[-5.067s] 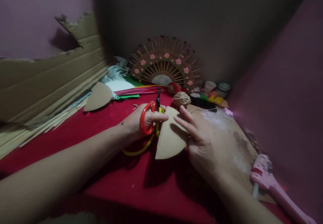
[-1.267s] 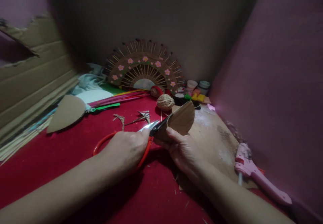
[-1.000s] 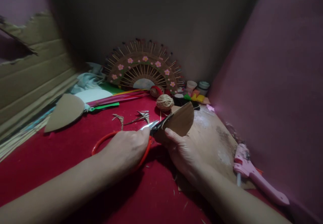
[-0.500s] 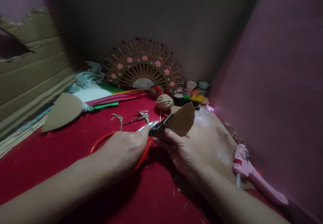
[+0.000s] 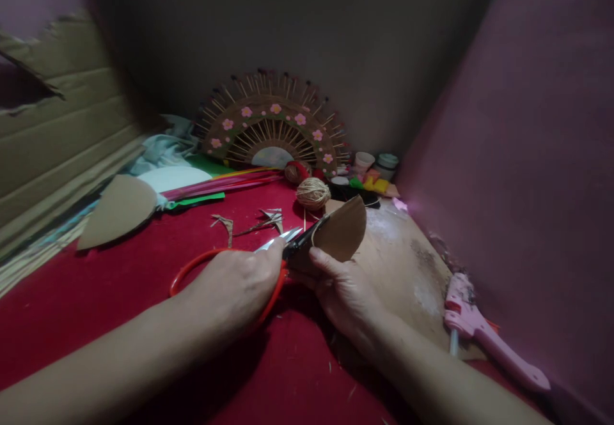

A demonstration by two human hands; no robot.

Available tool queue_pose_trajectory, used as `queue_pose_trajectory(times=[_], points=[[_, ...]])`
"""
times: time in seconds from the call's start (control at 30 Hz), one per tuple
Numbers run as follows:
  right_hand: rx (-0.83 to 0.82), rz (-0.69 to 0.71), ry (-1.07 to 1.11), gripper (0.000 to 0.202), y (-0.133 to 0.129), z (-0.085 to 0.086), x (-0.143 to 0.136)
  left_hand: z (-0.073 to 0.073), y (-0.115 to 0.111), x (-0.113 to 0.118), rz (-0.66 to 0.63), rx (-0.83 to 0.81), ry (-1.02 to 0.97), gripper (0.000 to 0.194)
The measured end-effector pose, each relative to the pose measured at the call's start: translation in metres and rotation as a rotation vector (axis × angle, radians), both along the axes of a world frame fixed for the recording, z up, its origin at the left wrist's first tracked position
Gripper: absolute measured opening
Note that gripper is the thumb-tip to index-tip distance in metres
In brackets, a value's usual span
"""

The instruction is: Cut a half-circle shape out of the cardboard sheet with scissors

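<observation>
My left hand (image 5: 235,284) is closed around red-handled scissors (image 5: 192,264), whose silver blade tips point up and away from me. My right hand (image 5: 343,284) pinches a curved piece of brown cardboard (image 5: 343,227), thumb on its near face and fingers behind. A dark part of the scissors lies along the cardboard's left edge; exactly where the blades meet it is hard to see. Just beyond the blades, cardboard scraps (image 5: 272,218) lie on the red cloth (image 5: 158,284).
A ball of twine (image 5: 313,193) sits past the cardboard. A flower-painted stick fan (image 5: 275,110) leans at the back. Another cardboard piece (image 5: 119,211) lies left. On the right are a stained cardboard sheet (image 5: 407,265) and a pink glue gun (image 5: 484,329); small pots (image 5: 386,164) stand behind.
The cardboard in my right hand has shifted slightly left and down. The scissors' left handle loop has moved a little outward. My grip on both things is the same.
</observation>
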State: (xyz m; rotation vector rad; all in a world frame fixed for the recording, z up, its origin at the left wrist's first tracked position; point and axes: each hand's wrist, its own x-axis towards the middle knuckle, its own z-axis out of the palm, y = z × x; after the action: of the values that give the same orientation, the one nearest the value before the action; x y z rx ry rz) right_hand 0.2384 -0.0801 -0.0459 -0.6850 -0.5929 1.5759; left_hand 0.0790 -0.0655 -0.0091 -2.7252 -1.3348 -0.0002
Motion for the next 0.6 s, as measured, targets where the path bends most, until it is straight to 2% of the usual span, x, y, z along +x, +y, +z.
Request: queue_pose_trajectory(times=[0.1, 0.27, 0.43, 0.6], points=[[-0.018, -0.007, 0.004, 0.026, 0.000, 0.001, -0.001, 0.001, -0.001, -0.001, 0.028, -0.014, 0.016, 0.045], [-0.013, -0.047, -0.009, 0.021, -0.002, 0.002, -0.005, 0.004, 0.001, -0.001, 0.002, -0.057, -0.108, 0.050], [-0.010, -0.018, -0.018, 0.017, -0.004, 0.002, -0.006, 0.008, -0.001, 0.003, 0.035, -0.074, 0.010, 0.046], [-0.034, -0.010, -0.016, 0.023, -0.005, 0.004, -0.006, 0.012, -0.004, 0.006, 0.041, -0.034, 0.074, 0.037]])
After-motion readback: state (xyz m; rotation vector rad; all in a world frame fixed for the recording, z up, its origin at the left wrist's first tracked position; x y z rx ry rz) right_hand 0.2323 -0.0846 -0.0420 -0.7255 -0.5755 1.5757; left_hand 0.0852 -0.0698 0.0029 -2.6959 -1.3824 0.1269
